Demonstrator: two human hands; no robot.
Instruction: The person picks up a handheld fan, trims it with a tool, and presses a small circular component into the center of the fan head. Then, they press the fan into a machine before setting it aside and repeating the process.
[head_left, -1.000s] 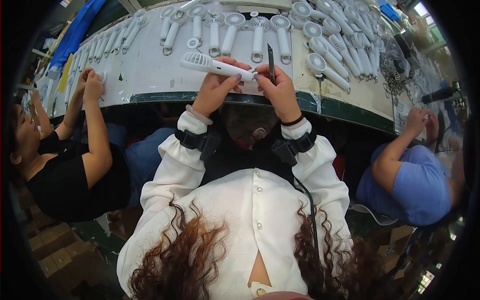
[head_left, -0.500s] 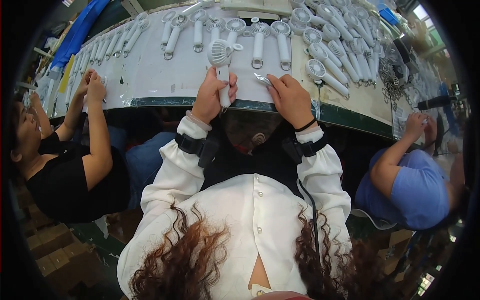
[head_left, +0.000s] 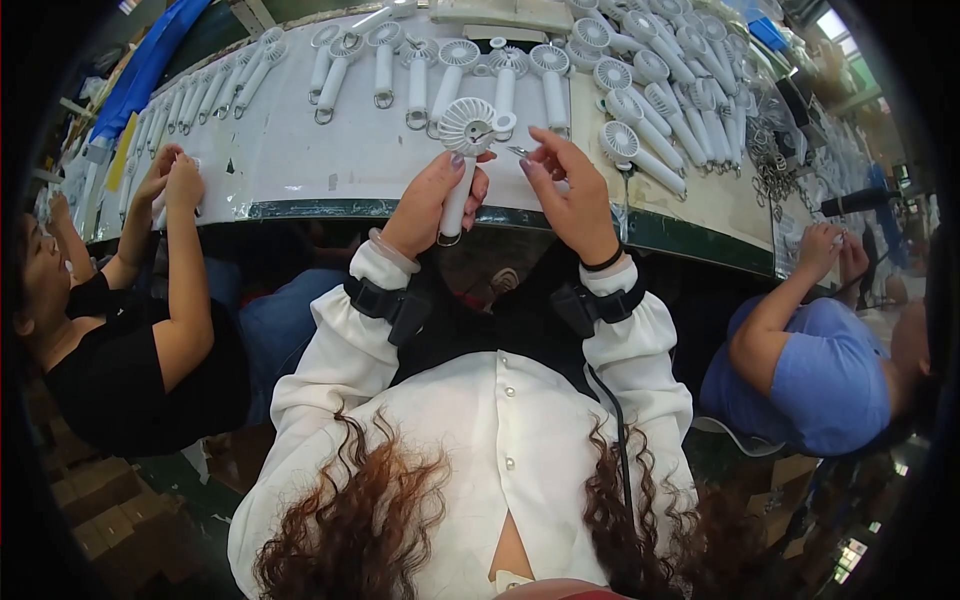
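Observation:
My left hand (head_left: 425,205) is wrapped round the handle of a white handheld fan (head_left: 453,212), just beyond the table's near edge. The fan stands roughly upright, its round slatted head showing a dark spot near the middle, with a small white ring at the head's right side and a metal loop at the handle's bottom. Close to that head, my right hand (head_left: 578,195) has a small silver pointed tool (head_left: 517,152) at its thumb and forefinger. Only its tip shows; the rest is hidden by the fingers, and its exact kind is unclear.
Several white fans (head_left: 385,65) lie in a row along the pale table (head_left: 330,170). More fans (head_left: 620,143) are heaped at the right, beside a pile of metal loops (head_left: 768,150). Co-workers sit on both sides, one in black (head_left: 150,370), one in blue (head_left: 810,360).
The fan in my left hand has turned so its slatted face shows more, and its head is lower and further right. My right hand's fingers have spread and risen toward the fan.

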